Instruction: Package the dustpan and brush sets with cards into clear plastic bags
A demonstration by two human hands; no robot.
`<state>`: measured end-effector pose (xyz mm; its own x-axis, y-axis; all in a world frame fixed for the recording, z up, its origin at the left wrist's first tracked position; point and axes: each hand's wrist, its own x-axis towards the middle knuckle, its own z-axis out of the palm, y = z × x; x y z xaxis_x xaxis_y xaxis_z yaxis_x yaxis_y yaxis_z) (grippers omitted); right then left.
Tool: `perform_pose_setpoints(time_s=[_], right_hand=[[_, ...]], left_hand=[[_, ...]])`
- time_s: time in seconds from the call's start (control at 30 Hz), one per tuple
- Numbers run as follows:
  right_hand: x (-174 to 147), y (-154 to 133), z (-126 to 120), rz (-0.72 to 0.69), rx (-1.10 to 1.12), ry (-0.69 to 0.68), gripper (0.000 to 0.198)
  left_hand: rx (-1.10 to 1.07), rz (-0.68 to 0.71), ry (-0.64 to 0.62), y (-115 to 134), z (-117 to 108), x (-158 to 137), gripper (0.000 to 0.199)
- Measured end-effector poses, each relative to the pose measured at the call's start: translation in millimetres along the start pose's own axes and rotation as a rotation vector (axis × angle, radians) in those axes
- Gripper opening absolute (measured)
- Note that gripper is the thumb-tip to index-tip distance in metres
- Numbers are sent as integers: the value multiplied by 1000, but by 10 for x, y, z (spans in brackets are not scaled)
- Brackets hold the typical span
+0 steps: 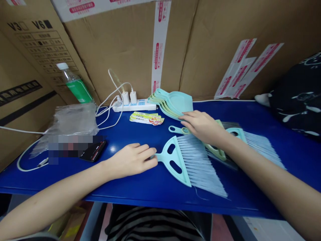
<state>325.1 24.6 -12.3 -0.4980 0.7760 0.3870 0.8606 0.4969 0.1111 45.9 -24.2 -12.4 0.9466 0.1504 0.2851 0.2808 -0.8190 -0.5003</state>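
Note:
My left hand [135, 159] is closed round the handle of a light blue hand broom [177, 162], which lies on the table with its bristles pointing right. My right hand [202, 124] is stretched out to the left, its fingertips at the lower edge of a stack of light blue and green dustpans [180, 102]. I cannot tell whether they press on it. Under that hand and forearm lie more brooms, partly hidden: a green one [220, 153] and a light blue one [260, 144]. A light blue handle [175, 129] sticks out beside my right thumb.
A white power strip [140, 105] with chargers and cables stands against the cardboard. Several small colourful packets [146, 118] lie before it. To the left are a green-labelled bottle [77, 87], clear plastic bags [75, 118] and a black flat object [94, 151]. Dark patterned fabric [298, 93] sits at right.

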Motion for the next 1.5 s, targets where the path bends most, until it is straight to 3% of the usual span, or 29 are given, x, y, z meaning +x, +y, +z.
perform_pose_setpoints(time_s=[0.27, 0.5, 0.67, 0.83, 1.0, 1.2, 1.4, 1.5], right_hand=[[120, 34, 44, 171, 132, 60, 34], [167, 57, 102, 201, 163, 160, 24], [173, 66, 65, 151, 215, 234, 20], [89, -141, -63, -100, 303, 387, 24], [-60, -546, -184, -300, 363, 260, 29], [-146, -808, -153, -413, 333, 120, 29], [-143, -830, -54, -418, 403, 64, 24], [-135, -814, -63, -381, 467, 19, 19]], left_hand=[[58, -78, 15, 39, -32, 7, 23], [13, -82, 2, 72, -15, -1, 23], [-24, -79, -61, 68, -27, -14, 21], [-35, -67, -142, 56, -58, -7, 21], [-30, -59, -113, 75, -59, 11, 24], [-26, -23, -39, 96, -27, 19, 26], [-23, -1, 14, 90, -38, 24, 24], [-17, -84, 27, 77, -39, 21, 25]])
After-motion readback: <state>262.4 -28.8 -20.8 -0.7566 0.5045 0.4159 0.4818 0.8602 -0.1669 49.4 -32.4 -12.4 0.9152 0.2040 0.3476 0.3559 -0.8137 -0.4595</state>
